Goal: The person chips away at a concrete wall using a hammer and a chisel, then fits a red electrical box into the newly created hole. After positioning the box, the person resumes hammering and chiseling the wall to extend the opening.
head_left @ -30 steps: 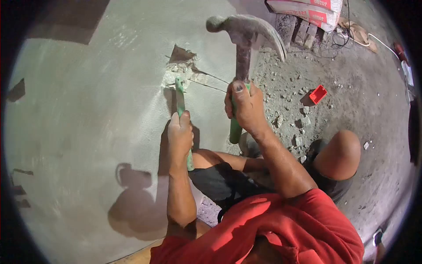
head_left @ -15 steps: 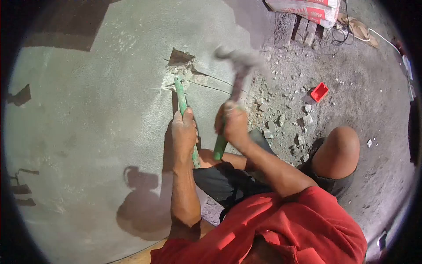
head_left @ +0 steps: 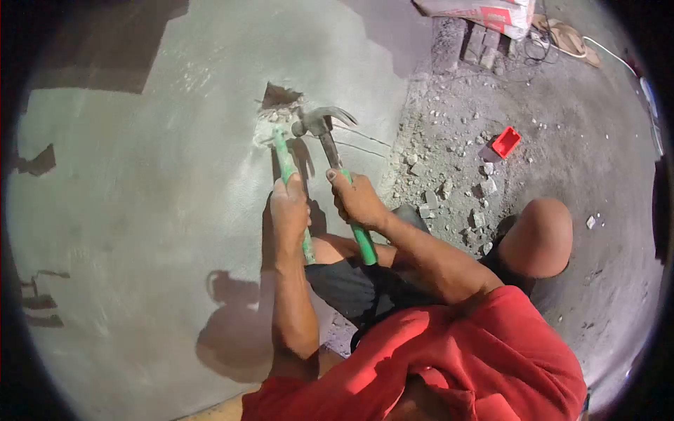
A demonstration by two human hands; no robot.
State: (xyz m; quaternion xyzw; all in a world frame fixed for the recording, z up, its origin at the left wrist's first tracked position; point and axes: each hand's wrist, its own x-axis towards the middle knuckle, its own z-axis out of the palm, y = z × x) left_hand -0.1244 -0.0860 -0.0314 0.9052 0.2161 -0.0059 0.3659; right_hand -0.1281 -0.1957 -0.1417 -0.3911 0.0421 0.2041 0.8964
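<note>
Left hand (head_left: 289, 210) grip wrapped round green chisel (head_left: 282, 156); right hand (head_left: 358, 200) grip clenching hammer (head_left: 328, 149); sack (head_left: 484, 12) lettering unreadable.

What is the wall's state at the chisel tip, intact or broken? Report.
Broken: a ragged hole with crumbled plaster shows in the wall at the tip of the green chisel.

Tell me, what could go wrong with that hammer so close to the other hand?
The hammer is right at the top of the green chisel, close above the left hand; a glancing blow might hit its fingers. Chips from the broken patch of wall could fly at the bare knee.
</note>
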